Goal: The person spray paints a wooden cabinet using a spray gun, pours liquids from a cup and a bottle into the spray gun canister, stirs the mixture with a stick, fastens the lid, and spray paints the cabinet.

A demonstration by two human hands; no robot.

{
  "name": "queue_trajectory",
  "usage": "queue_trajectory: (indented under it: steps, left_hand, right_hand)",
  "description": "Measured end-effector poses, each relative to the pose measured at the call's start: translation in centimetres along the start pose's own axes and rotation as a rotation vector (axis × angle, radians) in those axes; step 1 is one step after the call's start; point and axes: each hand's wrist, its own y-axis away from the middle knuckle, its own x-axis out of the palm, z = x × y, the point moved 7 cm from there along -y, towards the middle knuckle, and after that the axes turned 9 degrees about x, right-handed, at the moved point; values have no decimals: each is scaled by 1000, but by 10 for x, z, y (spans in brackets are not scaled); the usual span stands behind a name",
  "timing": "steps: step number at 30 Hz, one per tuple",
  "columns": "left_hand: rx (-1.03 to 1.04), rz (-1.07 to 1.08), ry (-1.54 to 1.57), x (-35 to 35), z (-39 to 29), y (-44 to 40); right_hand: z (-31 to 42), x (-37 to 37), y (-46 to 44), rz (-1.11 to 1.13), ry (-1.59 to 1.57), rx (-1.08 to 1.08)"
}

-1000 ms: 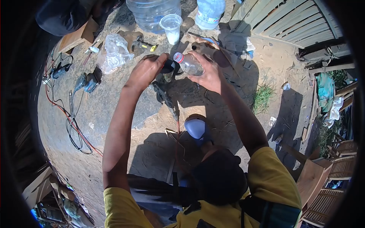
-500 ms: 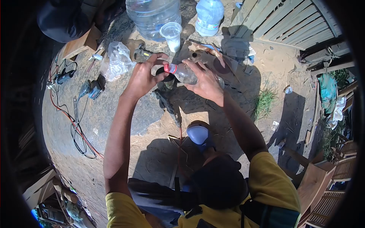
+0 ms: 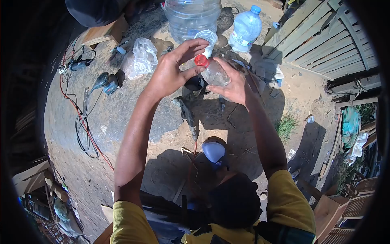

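Note:
A clear plastic bottle [image 3: 215, 75] with a red cap [image 3: 201, 61] is held up in front of me. My right hand [image 3: 234, 84] grips its body from the right, with the thumb and fingers around it. The bottle tilts so that the cap's top shows. My left hand [image 3: 174, 70] is on the cap's left, fingers spread above it and thumb below, near the neck. Whether that thumb touches the bottle, I cannot tell. Just behind the hands stands a clear plastic cup [image 3: 206, 38] with white contents.
A large clear water jug [image 3: 191, 20] and a bluish bottle [image 3: 247, 30] stand beyond. Leftward lie a plastic bag [image 3: 141, 61], a power tool [image 3: 106, 83] and cables [image 3: 83, 126]. A corded tool [image 3: 186, 116] lies below my hands. Another person's dark-clothed part [image 3: 95, 12] shows at top left.
Both hands and the bottle have moved right and slightly up in view, and the bottle has turned so its cap faces me more. The whole view has shifted too.

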Motion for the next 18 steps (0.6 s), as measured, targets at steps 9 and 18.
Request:
queue_trajectory:
  steps: [9, 18]
  left_hand:
    - [-272, -315, -232, 42, 105, 108]
    - [-501, -350, -193, 76, 169, 130]
  right_hand:
    - [24, -23, -74, -214, -162, -247]
    - [7, 56, -128, -219, 85, -114]
